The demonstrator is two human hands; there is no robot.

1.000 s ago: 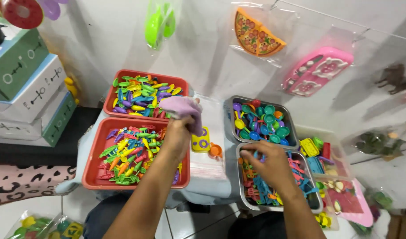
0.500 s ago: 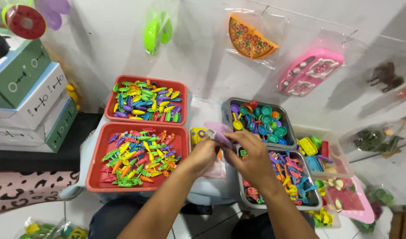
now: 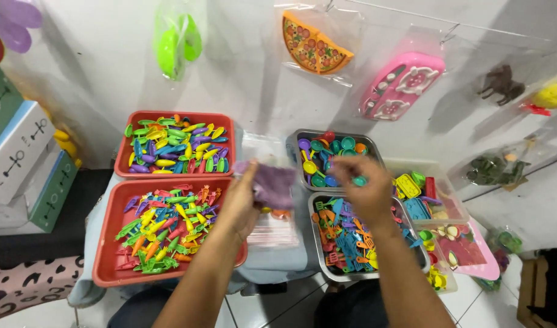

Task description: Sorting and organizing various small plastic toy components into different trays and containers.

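Left hand (image 3: 241,203): fingers pinched on a soft, crumpled purple piece (image 3: 271,184), held above the stack of clear plastic bags (image 3: 271,226) between the trays.
Right hand (image 3: 368,189): fingertips pressed together on a small round teal plastic piece (image 3: 359,180), over the grey metal tray (image 3: 301,141) of glossy spoons and discs.
Red tray (image 3: 108,243): bright, spiky plastic bits.

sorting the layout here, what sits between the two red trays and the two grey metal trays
In the head view, a stack of clear plastic bags lies there, with the left hand holding a purple pouch above it.
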